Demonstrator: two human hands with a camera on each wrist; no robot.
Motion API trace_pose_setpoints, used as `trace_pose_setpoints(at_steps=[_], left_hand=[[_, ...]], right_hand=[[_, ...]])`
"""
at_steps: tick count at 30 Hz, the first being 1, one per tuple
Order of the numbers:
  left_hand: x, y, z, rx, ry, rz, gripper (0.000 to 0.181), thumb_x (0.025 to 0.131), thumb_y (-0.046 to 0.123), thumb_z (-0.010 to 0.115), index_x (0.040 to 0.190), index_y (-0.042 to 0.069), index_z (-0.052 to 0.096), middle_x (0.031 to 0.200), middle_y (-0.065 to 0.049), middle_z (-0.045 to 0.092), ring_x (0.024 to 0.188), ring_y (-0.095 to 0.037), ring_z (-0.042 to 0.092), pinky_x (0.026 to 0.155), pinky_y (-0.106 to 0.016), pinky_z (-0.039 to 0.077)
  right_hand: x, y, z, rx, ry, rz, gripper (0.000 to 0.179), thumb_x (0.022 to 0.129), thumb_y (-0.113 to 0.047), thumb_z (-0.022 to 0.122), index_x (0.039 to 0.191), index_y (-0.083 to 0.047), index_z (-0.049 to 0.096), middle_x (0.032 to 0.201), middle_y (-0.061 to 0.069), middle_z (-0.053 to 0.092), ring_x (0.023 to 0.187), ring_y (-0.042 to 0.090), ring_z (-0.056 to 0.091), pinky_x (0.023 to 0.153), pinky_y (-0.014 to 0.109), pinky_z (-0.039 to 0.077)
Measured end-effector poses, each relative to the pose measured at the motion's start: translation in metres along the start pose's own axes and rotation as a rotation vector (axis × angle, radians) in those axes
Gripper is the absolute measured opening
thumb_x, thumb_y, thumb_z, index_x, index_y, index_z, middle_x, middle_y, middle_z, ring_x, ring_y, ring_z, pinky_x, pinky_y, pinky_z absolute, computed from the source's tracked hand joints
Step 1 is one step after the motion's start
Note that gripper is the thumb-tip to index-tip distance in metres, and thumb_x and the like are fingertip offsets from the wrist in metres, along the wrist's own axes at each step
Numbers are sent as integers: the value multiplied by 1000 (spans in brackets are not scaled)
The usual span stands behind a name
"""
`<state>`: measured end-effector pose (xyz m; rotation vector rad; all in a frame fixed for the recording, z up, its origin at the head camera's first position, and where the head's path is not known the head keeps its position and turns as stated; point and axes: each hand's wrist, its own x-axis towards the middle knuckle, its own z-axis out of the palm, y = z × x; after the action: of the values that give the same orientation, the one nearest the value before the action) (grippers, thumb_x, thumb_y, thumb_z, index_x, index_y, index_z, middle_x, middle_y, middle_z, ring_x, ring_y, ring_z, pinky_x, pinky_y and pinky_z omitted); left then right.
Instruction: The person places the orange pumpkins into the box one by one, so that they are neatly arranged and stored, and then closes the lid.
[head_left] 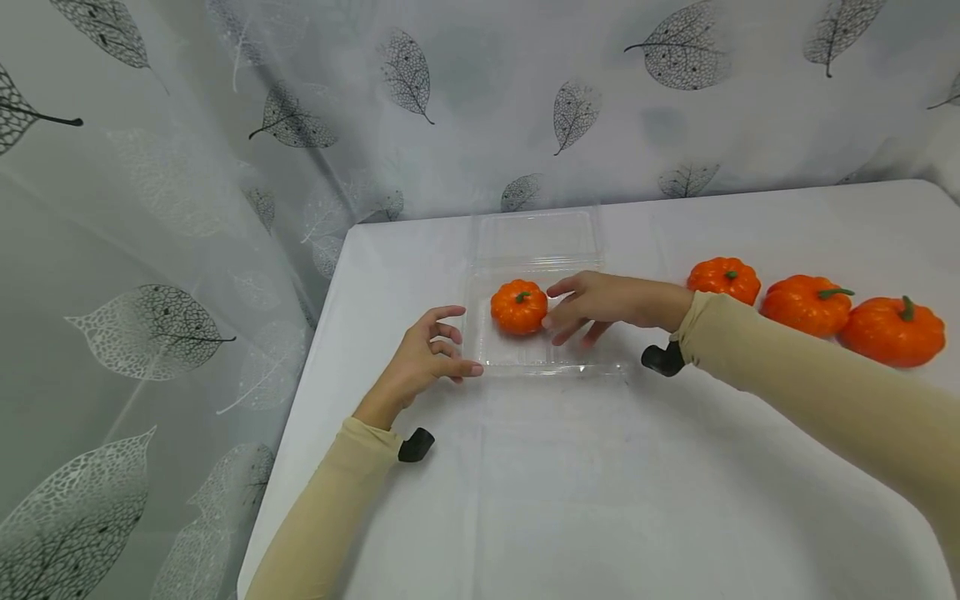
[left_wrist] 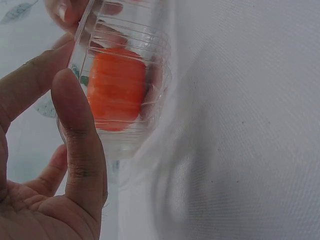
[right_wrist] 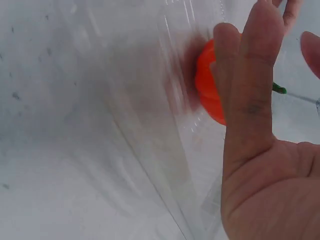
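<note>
A small orange pumpkin with a green stem sits in the left part of a clear plastic clamshell container, whose lid lies folded back toward the curtain. My right hand is over the container just right of the pumpkin, fingers spread and gripping nothing. In the right wrist view its fingers partly cover the pumpkin. At the container's left side is my left hand, its fingers relaxed. The left wrist view shows thumb and forefinger right at the container's rim, with the pumpkin behind the clear wall.
Three more orange pumpkins stand in a row at the right: a near one, a middle one and a far one, beyond my right sleeve. A white cloth covers the table. A leaf-patterned curtain hangs behind and left.
</note>
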<state>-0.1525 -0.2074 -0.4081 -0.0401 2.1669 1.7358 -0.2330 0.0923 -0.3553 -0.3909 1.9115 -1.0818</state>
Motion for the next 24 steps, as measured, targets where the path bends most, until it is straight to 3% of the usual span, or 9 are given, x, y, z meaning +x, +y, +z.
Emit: trace_pose_setpoints(at_steps=[4, 12, 18, 24], left_hand=[[0, 0, 0, -1, -5, 5, 96, 72, 2, 91, 152, 15, 40, 124, -25, 47, 76, -26, 62, 72, -41, 61], [-1, -1, 0, -10, -1, 28, 93, 72, -1, 91, 151, 13, 43, 112, -15, 48, 74, -24, 62, 69, -39, 62], [0, -1, 1, -11, -2, 14, 95, 73, -2, 89, 153, 14, 41, 116, -19, 48, 75, -24, 61, 68, -36, 62], [-1, 5, 3, -8, -9, -6, 95, 75, -6, 87, 154, 9, 38, 117, -23, 47, 76, -26, 60, 68, -35, 62]], right_hand=[[3, 1, 4, 21, -14, -24, 84, 96, -34, 68, 157, 0, 22, 134, 20, 62, 120, 29, 63, 91, 40, 57], [8, 0, 12, 56, -36, -22, 87, 95, -37, 69, 159, -6, 19, 138, 19, 60, 121, 30, 62, 93, 40, 57], [10, 2, 13, 78, -44, -14, 87, 96, -35, 68, 160, -9, 16, 141, 19, 57, 122, 31, 61, 95, 41, 55], [0, 5, 8, 83, 22, -105, 68, 99, -23, 64, 156, -7, 31, 134, 22, 59, 115, 33, 64, 95, 44, 56]])
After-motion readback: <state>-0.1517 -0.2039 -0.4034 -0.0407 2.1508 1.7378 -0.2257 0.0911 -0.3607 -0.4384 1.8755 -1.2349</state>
